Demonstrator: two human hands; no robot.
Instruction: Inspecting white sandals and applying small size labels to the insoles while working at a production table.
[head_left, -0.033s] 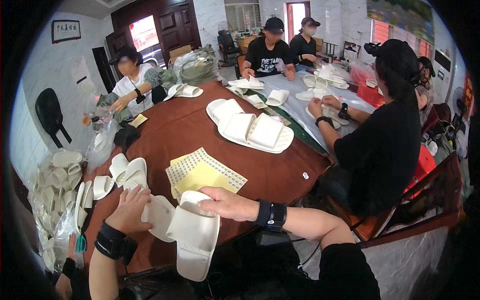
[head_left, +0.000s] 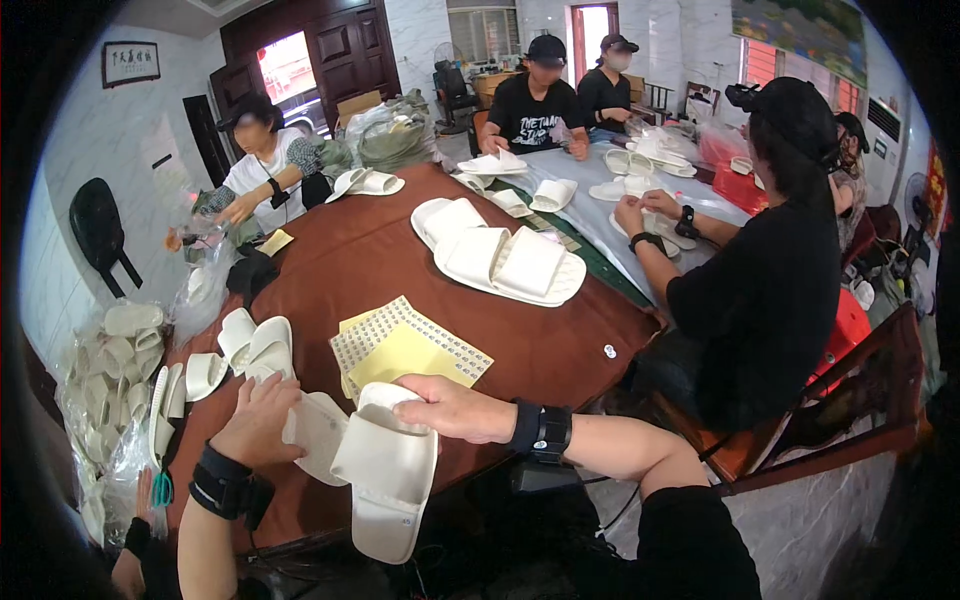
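My right hand [head_left: 455, 408] grips a white slipper [head_left: 387, 480] near its end, thumb on top and fingers underneath. The slipper tilts down over the table's near edge, and a tiny round sticker shows on its sole. A second white slipper [head_left: 318, 435] lies partly behind it. Beside that one, my left hand [head_left: 262, 425] has its fingers stretched out over the table and the thumb at the slipper's edge; whether it touches is hard to tell. Just past the hands lie yellow sticker sheets [head_left: 415, 350]. White slippers [head_left: 265, 345] sit beyond my left fingers.
A brown cloth [head_left: 350, 250] covers the table, with a large slipper pile [head_left: 510, 262] on it. Clear bags of slippers [head_left: 115, 380] and green-handled scissors [head_left: 162, 488] are at left. A co-worker [head_left: 760, 250] sits at right by a wooden chair [head_left: 840, 420]; others work across the table.
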